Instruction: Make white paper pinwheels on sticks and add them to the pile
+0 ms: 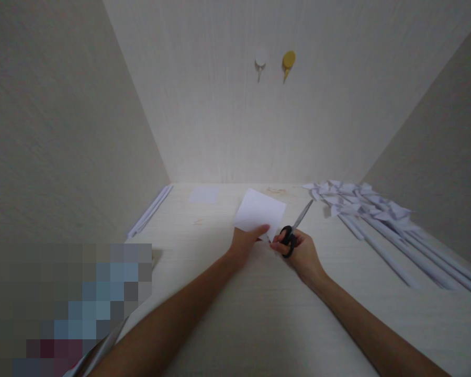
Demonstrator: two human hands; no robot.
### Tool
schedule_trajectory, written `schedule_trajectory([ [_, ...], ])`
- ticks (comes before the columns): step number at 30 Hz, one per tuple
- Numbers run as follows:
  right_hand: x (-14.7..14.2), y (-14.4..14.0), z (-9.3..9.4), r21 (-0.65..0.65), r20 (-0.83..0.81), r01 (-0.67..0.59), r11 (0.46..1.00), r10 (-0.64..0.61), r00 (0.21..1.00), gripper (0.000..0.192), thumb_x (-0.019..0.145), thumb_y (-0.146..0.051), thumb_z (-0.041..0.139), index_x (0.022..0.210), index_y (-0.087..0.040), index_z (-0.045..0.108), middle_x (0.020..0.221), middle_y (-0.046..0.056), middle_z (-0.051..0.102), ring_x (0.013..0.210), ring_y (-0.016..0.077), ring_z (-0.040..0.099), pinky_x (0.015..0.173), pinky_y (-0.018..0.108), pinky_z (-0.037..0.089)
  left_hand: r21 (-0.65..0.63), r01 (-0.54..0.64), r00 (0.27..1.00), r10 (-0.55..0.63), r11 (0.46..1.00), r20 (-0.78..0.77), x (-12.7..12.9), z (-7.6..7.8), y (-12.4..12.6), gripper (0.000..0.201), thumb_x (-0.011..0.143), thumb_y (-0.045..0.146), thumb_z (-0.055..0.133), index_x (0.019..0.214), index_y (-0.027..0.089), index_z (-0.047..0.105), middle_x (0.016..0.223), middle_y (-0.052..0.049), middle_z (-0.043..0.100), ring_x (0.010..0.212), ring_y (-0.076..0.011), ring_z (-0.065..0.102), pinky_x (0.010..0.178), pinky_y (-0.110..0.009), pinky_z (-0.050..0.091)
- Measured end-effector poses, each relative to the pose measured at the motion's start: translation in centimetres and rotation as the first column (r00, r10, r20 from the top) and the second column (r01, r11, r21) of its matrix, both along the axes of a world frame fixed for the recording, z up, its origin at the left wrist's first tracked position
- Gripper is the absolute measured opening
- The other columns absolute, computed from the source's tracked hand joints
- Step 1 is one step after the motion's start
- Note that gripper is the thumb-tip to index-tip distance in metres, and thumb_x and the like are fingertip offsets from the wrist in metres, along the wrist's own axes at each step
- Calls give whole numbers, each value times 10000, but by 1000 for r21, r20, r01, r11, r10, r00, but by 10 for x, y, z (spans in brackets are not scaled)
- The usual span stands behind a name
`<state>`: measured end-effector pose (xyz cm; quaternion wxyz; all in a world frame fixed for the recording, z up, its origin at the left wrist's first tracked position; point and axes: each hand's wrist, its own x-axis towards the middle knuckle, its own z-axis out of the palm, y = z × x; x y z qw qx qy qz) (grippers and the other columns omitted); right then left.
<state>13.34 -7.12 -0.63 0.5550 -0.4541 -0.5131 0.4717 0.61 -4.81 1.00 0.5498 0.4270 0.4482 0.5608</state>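
Note:
My left hand (246, 242) is closed on a white square of paper (261, 209), thumb on top near its lower edge. The sheet tilts above the table. Just to the right, my right hand (300, 248) grips a pair of scissors (288, 235) by the black handles, with the metal blades pointing up and away from the paper. Its thumb and fingertip pinch close to the paper's lower corner; whether they hold that corner is too small to tell.
Paper pinwheels (361, 201) on long rolled-paper sticks (400, 251) lie at the right. Rolled paper tubes (149, 212) rest along the left edge, and a flat paper sheet (204, 195) lies at the back. Thin brownish strips (277, 190) are scattered nearby. Two hooks (288, 60) hang on the wall.

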Motion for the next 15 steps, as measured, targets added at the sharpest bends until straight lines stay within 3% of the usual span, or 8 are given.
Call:
schedule_trajectory([
  [15,-2,0,2,11,16,53,999,-53,998,221,476,-190,715,576,-165,519,546,-25,560,487,84,473,461,206,361,-9,-7,1000,7,1000,-3,1,1,0,183,519,211,674,666,125,604,771,-50,639,641,-148,574,537,-249,459],
])
